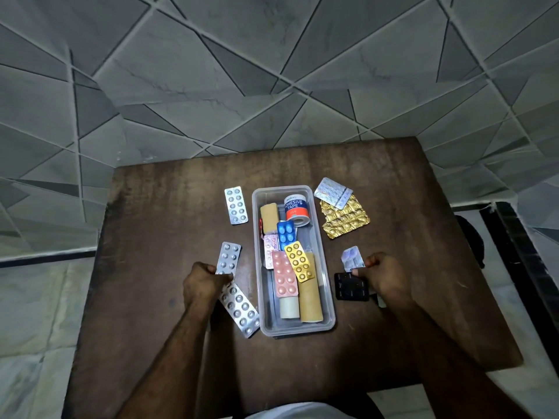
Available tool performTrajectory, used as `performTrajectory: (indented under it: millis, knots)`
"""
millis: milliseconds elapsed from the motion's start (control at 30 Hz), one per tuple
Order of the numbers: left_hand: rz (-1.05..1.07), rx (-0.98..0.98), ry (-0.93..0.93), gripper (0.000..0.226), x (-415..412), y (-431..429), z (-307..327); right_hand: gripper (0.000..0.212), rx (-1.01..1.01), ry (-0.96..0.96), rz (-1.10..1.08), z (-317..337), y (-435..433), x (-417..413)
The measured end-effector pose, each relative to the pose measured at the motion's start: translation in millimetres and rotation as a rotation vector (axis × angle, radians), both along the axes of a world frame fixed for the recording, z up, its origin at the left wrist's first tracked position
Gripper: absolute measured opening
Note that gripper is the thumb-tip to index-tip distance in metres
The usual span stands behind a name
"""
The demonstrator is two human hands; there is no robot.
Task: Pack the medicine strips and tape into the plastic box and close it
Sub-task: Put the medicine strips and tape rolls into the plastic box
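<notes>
Hands [205, 282] [382, 276] over brown table [151, 237]; grey tiled floor [242, 71].

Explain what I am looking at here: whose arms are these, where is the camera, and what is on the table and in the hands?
No machine here: a person's two bare hands, filmed from a head-worn camera looking down at a brown table. In the middle stands an open clear plastic box already holding coloured medicine strips and an adhesive tape roll. The left hand pinches a silver strip; the right hand pinches a small silver strip. More strips lie loose around the box, including a gold one. No lid is clearly visible.
</notes>
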State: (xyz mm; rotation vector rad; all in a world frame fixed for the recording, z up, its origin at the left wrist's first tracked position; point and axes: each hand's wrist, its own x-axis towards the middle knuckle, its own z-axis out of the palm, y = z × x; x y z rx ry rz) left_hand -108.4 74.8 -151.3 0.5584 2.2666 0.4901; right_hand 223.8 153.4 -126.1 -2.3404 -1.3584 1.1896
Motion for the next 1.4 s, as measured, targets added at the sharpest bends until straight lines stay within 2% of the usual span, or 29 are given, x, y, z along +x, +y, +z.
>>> performTrajectory:
  millis: [67, 167, 267, 433, 500, 567, 700, 867, 1000, 1067, 1133, 1200, 1300, 1400]
  knots:
    - [0.035, 0.035, -0.014, 0.029, 0.1, -0.5, 3.1, 0.022, 0.009, 0.079, -0.030, 2.0, 3.8, 2.9]
    - [0.064, 0.091, -0.049, 0.020, -3.0, -0.8, 3.9, 0.027, 0.022, 0.096, -0.069, 8.1, 7.4, 7.3]
    - [0.081, 0.184, -0.061, 0.014, -5.4, 1.4, 11.4, 0.017, 0.049, 0.092, -0.091, 23.3, 10.4, 5.5]
    - [0.146, 0.530, 0.066, 0.015, 9.3, 13.8, 39.9, 0.006, 0.262, 0.149, -0.037, 62.5, 15.7, -28.3]
    - [0.105, 0.677, 0.107, 0.017, 25.7, 19.6, 54.4, 0.006, 0.307, 0.214, 0.008, 70.3, 16.8, -49.6]
    - [0.010, 0.729, 0.157, 0.016, 44.2, 25.3, 64.3, 0.011, 0.328, 0.211, 0.092, 72.2, 16.0, -69.9]
    - [-0.223, 0.720, 0.231, 0.014, 77.5, 32.8, 65.4, 0.025, 0.372, 0.115, 0.256, 66.9, 15.5, -99.0]
    - [-0.438, 0.630, 0.289, 0.010, 97.3, 34.5, 54.4, 0.024, 0.399, -0.079, 0.390, 52.2, 21.6, -112.8]
    - [-0.602, 0.516, 0.327, 0.017, 103.1, 32.1, 50.9, 0.029, 0.404, -0.173, 0.475, 43.5, 24.3, -119.9]
    - [-0.585, 0.458, 0.174, 0.023, 106.7, 29.2, 49.3, 0.034, 0.382, -0.197, 0.528, 40.2, 22.5, -123.2]
    - [-0.563, 0.449, 0.054, 0.043, 106.9, 28.0, 44.4, 0.036, 0.359, -0.166, 0.574, 38.2, 19.3, -125.4]
    - [-0.531, 0.427, -0.033, 0.040, 109.3, 29.3, 44.6, 0.034, 0.329, -0.098, 0.597, 37.6, 18.0, -124.2]
    - [-0.496, 0.437, 0.122, 0.006, 102.1, 32.9, 48.6, 0.029, 0.292, -0.016, 0.532, 41.9, 15.8, -114.4]
    - [-0.310, 0.557, 0.160, 0.008, 82.8, 28.1, 50.6, 0.026, 0.299, 0.121, 0.359, 47.8, 14.1, -93.6]
